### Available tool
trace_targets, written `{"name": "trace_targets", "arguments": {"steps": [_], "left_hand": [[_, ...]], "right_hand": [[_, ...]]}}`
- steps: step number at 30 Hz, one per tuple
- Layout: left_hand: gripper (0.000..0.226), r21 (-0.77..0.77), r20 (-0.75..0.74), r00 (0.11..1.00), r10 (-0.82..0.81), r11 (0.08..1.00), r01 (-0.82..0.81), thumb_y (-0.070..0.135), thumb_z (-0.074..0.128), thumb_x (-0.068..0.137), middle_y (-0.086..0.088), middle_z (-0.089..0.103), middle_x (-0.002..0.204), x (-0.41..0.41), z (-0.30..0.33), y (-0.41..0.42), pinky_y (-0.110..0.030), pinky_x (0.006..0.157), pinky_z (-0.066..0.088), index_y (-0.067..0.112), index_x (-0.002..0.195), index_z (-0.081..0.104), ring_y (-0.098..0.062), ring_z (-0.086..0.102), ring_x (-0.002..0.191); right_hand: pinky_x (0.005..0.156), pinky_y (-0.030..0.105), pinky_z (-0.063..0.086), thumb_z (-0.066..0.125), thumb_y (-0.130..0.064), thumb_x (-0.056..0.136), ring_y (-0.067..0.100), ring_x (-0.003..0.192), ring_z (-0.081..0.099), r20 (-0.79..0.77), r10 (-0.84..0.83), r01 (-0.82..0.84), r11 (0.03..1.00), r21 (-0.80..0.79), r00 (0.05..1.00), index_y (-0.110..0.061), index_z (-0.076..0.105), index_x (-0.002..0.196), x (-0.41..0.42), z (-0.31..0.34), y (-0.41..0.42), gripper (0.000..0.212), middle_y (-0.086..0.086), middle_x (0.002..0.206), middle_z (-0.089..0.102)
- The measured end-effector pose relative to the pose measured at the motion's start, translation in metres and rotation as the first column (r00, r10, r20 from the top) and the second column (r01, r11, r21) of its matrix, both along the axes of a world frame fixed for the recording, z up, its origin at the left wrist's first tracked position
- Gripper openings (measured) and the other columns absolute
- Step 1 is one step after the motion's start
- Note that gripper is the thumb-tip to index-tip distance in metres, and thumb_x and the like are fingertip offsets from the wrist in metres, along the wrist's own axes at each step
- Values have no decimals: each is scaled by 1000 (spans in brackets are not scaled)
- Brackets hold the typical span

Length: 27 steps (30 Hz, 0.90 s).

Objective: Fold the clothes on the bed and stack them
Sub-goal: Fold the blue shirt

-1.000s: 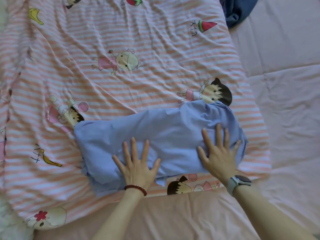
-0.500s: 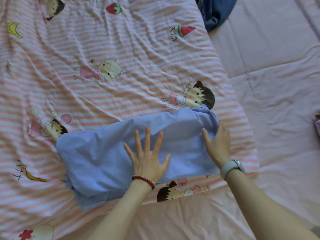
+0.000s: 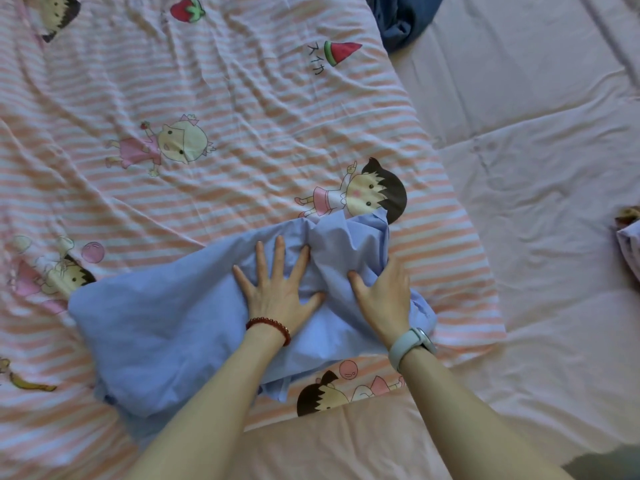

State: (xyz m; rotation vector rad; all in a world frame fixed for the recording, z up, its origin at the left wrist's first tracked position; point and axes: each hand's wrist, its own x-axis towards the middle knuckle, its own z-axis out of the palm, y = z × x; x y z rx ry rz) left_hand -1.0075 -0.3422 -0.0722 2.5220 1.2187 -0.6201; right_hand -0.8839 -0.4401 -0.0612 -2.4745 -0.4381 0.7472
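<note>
Light blue garment laid folded lengthwise across the striped cartoon-print bedcover near its front edge, right end bunched and lifted, dark blue garment heaped at the bedcover's far right corner.

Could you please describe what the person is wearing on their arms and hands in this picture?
Both forearms are bare, with no sleeves in view. The left hand has a dark red beaded bracelet at its wrist. The right hand has a watch with a pale grey band.
</note>
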Motion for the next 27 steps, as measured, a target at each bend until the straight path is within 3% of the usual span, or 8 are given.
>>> {"name": "trace_targets", "arguments": {"steps": [6,11,14,16,18,21,24,27], "left_hand": [[79,-50,154,979,132,991,-125,70,11,74,4,-30,149,-27,2,-26,-54,110,-13,39,143,-12,-17,-32,134],[68,-71,189,961,202,979,-191,52,37,93,0,-14,157,-27,8,-37,-49,113,-10,36,148,0,-21,-20,143],[65,-120,299,913,277,960,-252,48,42,91,1,1,158,-27,12,-39,-44,115,-4,31,148,14,-19,-8,145],[62,-249,481,765,428,904,-349,49,43,86,-4,24,153,-30,19,-38,-38,116,12,22,142,36,-19,12,144],[35,-459,578,507,639,769,-445,30,52,92,-5,45,137,-39,33,-35,-23,108,29,18,125,54,-14,34,132],[18,-804,408,64,911,392,-447,8,46,96,-6,58,114,-64,61,-25,-21,85,46,19,101,59,-18,56,106],[22,-925,227,-229,947,135,-356,22,37,99,-3,61,102,-113,85,-4,-29,74,53,14,106,57,-18,61,91],[28,-956,156,-332,930,58,-286,37,35,96,3,61,86,-165,99,19,-25,63,48,21,97,58,-10,59,73]], "right_hand": [[90,45,38,65,-24,82,37,110,47,-81,-40,47,996,80,996,2,41,114,-1,1,1,48,19,116,51],[85,41,38,62,-15,84,35,106,47,-121,-38,59,983,176,992,3,42,115,-4,5,0,41,19,115,49],[72,30,32,59,-13,85,34,97,51,-137,-10,37,979,202,991,1,44,112,-1,16,0,33,16,105,54],[63,28,27,57,-9,86,32,86,51,-100,50,-22,964,265,994,0,46,109,-7,32,2,28,10,93,54],[58,30,27,56,-6,86,25,70,47,-65,142,-112,932,345,988,-3,47,107,-20,54,9,23,0,77,50],[53,28,28,55,-7,87,24,65,44,-65,280,-228,878,422,958,-15,43,98,-54,84,25,18,-6,70,47],[59,28,40,54,-8,89,31,85,58,-152,434,-310,810,498,888,-8,44,123,-101,112,52,36,13,96,64],[79,19,40,55,-15,93,26,113,54,-203,742,-575,636,514,639,-7,35,141,-153,127,77,53,11,130,55]]}}
